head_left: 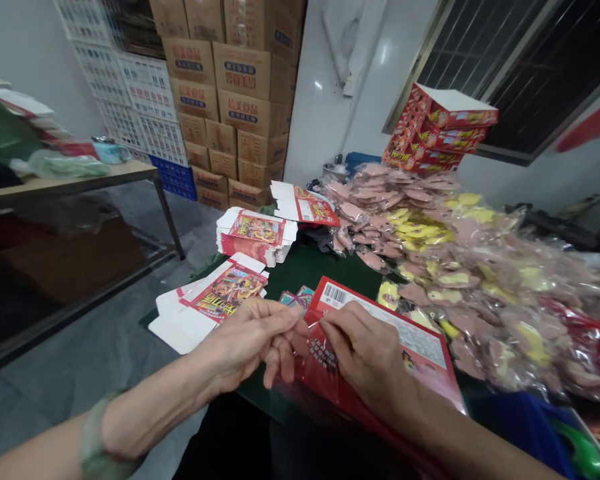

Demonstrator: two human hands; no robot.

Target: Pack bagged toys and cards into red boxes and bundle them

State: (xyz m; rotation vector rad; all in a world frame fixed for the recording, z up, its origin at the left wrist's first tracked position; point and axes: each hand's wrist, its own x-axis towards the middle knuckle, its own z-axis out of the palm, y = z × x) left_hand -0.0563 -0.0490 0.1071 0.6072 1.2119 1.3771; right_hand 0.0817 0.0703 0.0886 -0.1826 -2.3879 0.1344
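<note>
A red printed box with a barcode panel lies tilted in front of me, partly under my right hand. Clear plastic film shines over its near red side; whether it is a bag or a loose sheet, I cannot tell. My left hand pinches the film between thumb and forefinger, the other fingers curled. Close beside it, my right hand pinches the film too, resting over the box. Just behind the hands lie a few small colourful cards. To the left is a flattened printed carton.
A stack of folded cartons sits further back on the dark green table. Bagged pink and yellow pieces are heaped on the right, with red display boxes behind. A blue bin stands near right; brown cartons line the wall.
</note>
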